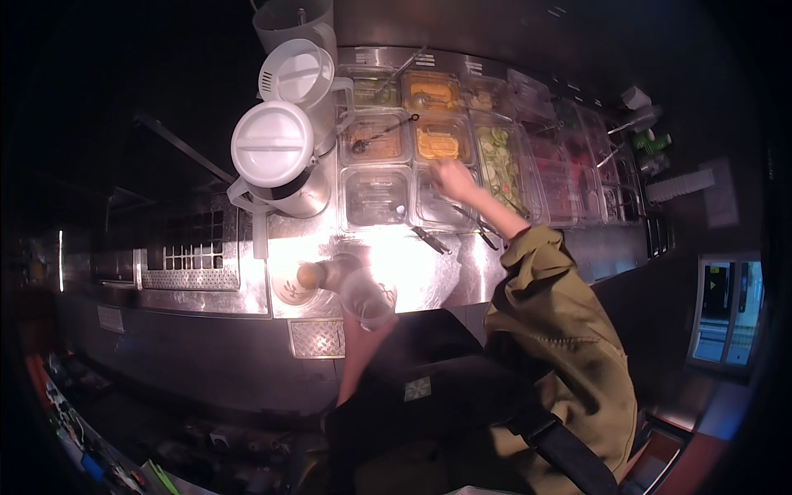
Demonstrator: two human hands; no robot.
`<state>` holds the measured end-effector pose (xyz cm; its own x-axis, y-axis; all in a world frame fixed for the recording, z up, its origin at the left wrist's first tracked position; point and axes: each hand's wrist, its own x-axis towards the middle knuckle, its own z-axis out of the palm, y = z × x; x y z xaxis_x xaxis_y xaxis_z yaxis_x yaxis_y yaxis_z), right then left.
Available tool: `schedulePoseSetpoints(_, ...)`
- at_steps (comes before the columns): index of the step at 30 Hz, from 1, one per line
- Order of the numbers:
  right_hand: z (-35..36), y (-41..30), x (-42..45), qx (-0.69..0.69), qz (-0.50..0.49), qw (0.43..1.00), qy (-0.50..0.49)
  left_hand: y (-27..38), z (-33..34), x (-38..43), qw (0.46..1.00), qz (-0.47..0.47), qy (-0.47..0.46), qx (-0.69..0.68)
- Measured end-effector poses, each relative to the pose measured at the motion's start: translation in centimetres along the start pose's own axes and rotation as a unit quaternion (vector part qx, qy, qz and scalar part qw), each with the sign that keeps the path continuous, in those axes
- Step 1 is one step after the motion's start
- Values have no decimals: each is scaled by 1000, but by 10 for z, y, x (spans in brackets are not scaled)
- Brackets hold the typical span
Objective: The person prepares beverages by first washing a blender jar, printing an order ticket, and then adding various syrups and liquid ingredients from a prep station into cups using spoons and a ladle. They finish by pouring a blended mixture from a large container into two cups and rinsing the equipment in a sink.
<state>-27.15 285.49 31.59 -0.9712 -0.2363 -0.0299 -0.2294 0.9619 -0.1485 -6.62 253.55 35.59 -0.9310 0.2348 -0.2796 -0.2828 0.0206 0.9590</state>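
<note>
My left hand (371,327) is shut around a translucent cup (369,298), tilted near the counter's front edge. Left of it, a second cup (292,289) stands on the steel counter. My right hand (455,180), blurred, is over the clear container (433,207) in the front row, just below a container of orange pieces (438,145); its fingers and anything in them are not clear. Beside that hand lies a long container of sliced green produce (495,161). An almost bare clear container (374,198) sits to its left. Dark tong handles (431,240) stick out at the front edge.
White-lidded pitchers (272,145) stand left of the containers. More tubs with red contents (566,185) are at the right, with stacked cups (680,185) beyond. A steel drain grate (193,247) lies far left. A spoon (383,133) rests across a back container.
</note>
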Motion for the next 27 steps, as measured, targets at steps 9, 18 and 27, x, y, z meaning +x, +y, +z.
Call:
schedulePoseSetpoints(9,55,9,-37,-31,-10,998,-53,-7,-2,-16,1000,9,13,15)
schedulePoseSetpoints(18,0,56,50,-116,62,990,-39,-18,-4,-27,999,6,-10,46)
schedulePoseSetpoints(27,16,65,-24,-21,113,993,37,28,33,-20,998,-32,47,7)
